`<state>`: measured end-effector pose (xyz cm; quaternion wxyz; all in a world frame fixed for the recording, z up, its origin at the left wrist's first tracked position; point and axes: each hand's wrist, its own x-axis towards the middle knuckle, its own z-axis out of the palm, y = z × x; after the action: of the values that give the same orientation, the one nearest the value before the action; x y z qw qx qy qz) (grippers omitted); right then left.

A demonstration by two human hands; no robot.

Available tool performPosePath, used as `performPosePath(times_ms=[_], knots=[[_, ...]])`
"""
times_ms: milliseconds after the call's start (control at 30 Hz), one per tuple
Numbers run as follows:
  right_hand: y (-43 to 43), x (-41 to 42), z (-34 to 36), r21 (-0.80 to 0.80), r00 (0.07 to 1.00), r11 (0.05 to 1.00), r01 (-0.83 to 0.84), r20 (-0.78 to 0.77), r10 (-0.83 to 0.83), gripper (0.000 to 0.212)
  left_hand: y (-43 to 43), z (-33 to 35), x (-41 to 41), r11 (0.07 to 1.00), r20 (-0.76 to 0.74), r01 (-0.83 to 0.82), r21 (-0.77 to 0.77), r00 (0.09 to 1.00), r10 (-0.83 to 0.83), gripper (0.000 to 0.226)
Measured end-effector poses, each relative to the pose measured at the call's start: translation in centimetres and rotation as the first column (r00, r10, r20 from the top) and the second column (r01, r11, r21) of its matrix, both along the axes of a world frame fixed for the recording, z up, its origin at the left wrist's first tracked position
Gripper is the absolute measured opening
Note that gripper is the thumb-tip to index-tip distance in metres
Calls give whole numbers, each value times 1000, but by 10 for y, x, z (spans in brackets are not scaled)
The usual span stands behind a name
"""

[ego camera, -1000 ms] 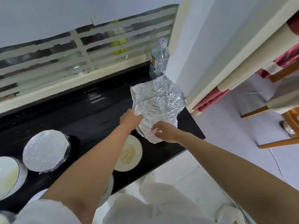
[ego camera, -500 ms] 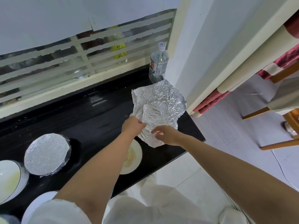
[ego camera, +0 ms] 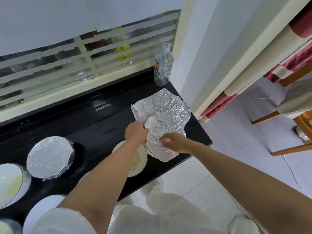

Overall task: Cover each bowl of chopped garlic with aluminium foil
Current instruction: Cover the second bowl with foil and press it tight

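Head view: fingers of left hand and right hand pinch the crumpled, shiny foil sheet.

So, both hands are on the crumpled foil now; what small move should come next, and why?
Probably lift the foil sheet and bring it over the uncovered bowl beside it. The left hand and the right hand both grip the sheet's near part, the garlic in that bowl lies exposed, and the foil-covered bowl further left needs nothing more.
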<state>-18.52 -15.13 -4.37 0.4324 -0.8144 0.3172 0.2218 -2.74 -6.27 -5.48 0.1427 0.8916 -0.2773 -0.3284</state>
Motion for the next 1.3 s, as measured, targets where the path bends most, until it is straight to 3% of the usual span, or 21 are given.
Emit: performPosePath(times_ms=[100, 167, 233, 300, 367, 433, 467, 567, 700, 767, 867, 933, 1000, 1100, 1200, 1300], knots=[[5, 2, -1, -60, 986, 989, 137, 104, -130, 61, 0, 10, 0, 977, -212, -136, -163, 972, 100, 20], [7, 5, 1, -80, 967, 971, 225, 143, -212, 94, -4, 22, -1, 937, -420, -278, -211, 891, 170, 17], [8, 10, 4, -128, 965, 963, 236, 146, -217, 107, -5, 36, -2, 915, -534, -334, -227, 828, 170, 14], [8, 14, 7, -206, 966, 952, 225, 173, -191, 91, -3, 49, -3, 894, -599, -362, -264, 788, 142, 15], [4, 16, 11, -297, 961, 927, 230, 218, -169, 52, -1, 57, -3, 880, -654, -370, -296, 750, 96, 21], [3, 18, 20, -357, 941, 890, 283, 281, -187, 16, 6, 62, -1, 874, -670, -375, -308, 738, 81, 42], [3, 20, 26, -344, 920, 878, 332, 322, -221, 15, 11, 64, 1, 861, -672, -401, -312, 734, 99, 50], [4, 28, 46, -204, 818, 846, 493, 441, -370, 37, 27, 64, 10, 802, -650, -500, -326, 735, 194, 52], [18, 42, 74, 94, 653, 784, 613, 498, -571, 22, 58, 68, 22, 759, -547, -527, -383, 791, 273, 36], [32, 50, 85, 269, 553, 714, 647, 478, -682, 11, 79, 71, 29, 725, -537, -545, -422, 794, 285, 26], [58, 63, 96, 536, 412, 518, 667, 314, -855, 33, 114, 77, 37, 691, -572, -577, -435, 770, 282, 28], [83, 70, 101, 631, 445, 478, 611, 226, -867, 37, 141, 83, 42, 664, -633, -613, -428, 728, 264, 40], [114, 77, 99, 661, 523, 501, 559, 188, -832, 31, 174, 86, 49, 640, -678, -639, -427, 694, 242, 51], [162, 86, 89, 627, 638, 567, 535, 140, -757, 53, 227, 85, 61, 609, -658, -651, -454, 705, 264, 32], [201, 93, 74, 631, 648, 572, 524, 141, -749, 26, 276, 81, 70, 655, -536, -581, -484, 788, 302, 27], [240, 103, 66, 588, 664, 606, 536, 149, -732, 15, 323, 75, 79, 664, -509, -580, -471, 794, 333, 28]])
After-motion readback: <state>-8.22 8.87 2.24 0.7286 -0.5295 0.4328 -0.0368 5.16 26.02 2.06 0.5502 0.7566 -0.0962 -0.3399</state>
